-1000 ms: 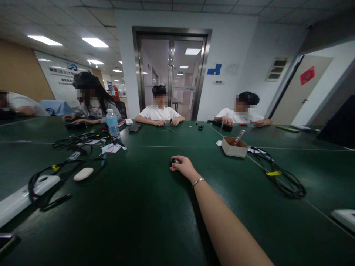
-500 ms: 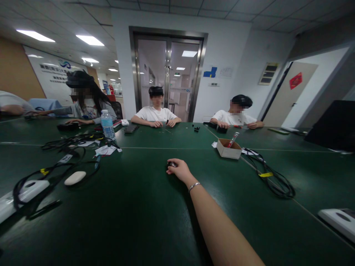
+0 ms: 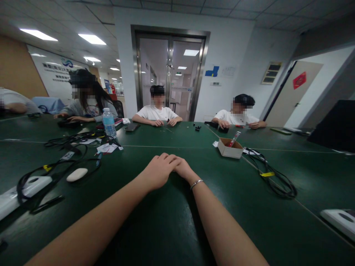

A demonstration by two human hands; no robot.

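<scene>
The dark green surface (image 3: 144, 229) carries cables and a cardboard box (image 3: 229, 148). Mid-surface, the left hand (image 3: 156, 170) covers the right hand (image 3: 183, 170); fingers curled, any grip hidden, progress unclear.

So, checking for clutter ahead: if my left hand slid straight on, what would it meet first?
The left hand points at the right hand and already seems to touch it.
</scene>
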